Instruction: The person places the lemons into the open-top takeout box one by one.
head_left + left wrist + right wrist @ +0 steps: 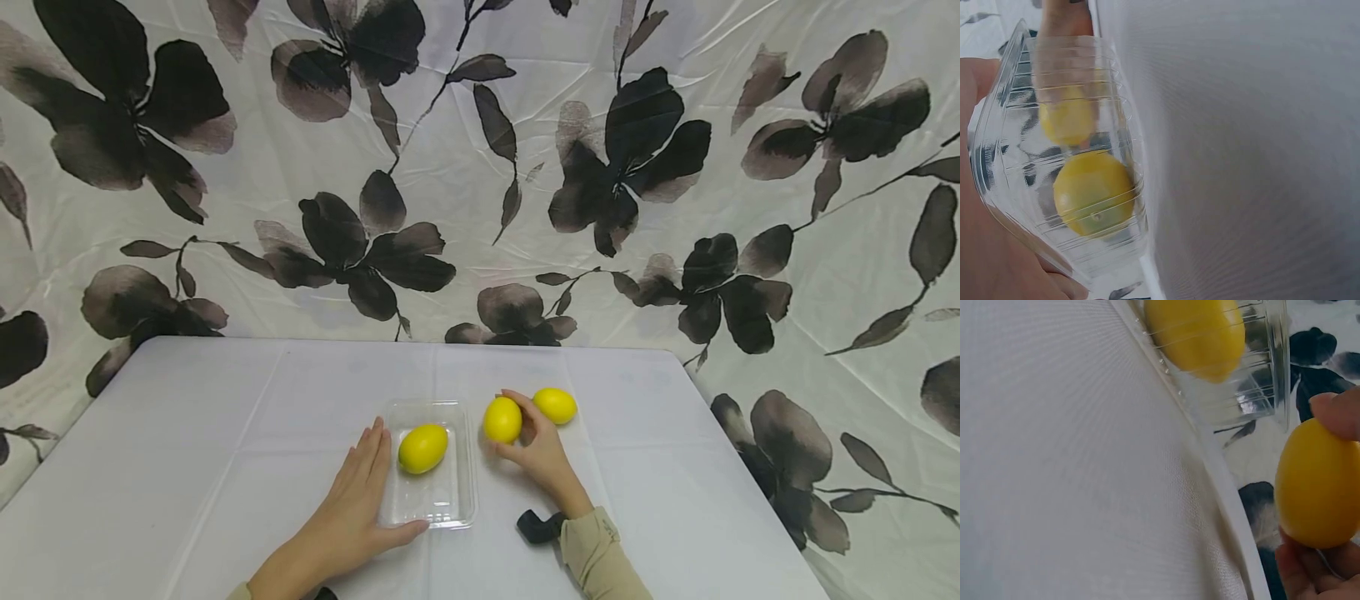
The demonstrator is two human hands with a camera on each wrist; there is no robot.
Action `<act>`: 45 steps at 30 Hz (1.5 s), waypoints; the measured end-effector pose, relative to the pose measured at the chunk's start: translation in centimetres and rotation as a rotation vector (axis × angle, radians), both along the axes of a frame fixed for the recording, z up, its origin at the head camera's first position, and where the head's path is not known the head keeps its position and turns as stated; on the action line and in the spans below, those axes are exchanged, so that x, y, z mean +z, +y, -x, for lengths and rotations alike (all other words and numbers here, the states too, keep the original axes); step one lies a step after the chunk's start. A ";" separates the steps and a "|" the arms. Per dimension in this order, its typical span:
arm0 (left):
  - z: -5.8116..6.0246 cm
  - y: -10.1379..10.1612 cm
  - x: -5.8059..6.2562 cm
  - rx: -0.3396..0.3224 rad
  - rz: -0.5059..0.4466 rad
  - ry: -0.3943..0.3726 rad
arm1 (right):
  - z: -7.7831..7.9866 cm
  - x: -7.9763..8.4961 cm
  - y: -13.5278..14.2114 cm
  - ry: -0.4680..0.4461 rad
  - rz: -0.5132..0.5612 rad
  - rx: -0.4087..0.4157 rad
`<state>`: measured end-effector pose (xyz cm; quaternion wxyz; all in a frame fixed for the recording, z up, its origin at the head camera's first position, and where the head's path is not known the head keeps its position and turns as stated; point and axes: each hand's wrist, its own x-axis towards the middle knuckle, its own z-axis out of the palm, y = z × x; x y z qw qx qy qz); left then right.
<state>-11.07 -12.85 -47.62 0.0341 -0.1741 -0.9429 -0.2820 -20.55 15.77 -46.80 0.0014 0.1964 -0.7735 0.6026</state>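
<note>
A clear plastic container [433, 500] stands on the table with one yellow lemon [423, 448] lying in it. My left hand [352, 504] rests along the container's left side, fingers straight and thumb at its near edge. Just right of the container, my right hand [542, 454] holds a second lemon [502, 420] between thumb and fingers. The right wrist view shows this held lemon [1316, 484] raised off the table surface. A third lemon [555, 406] lies behind the right hand's fingers. Through the ribbed container wall, the left wrist view shows the inside lemon [1094, 194].
A white cloth covers the table [187, 467]. Beside the right sleeve [600, 546] is a black curved object [540, 527], apparently part of the wrist gear. A floral curtain [480, 167] hangs beyond the table's far edge.
</note>
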 end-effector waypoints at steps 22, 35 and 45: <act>-0.1 0.1 0.2 -0.008 -0.015 0.010 | -1.0 2.2 -2.8 0.184 0.091 0.233; -0.1 0.1 0.2 -0.016 -0.018 0.010 | -1.4 1.6 -4.0 0.249 -0.172 0.299; -0.1 0.1 0.3 -0.018 -0.020 0.019 | -1.9 1.8 -4.4 0.251 -0.455 0.297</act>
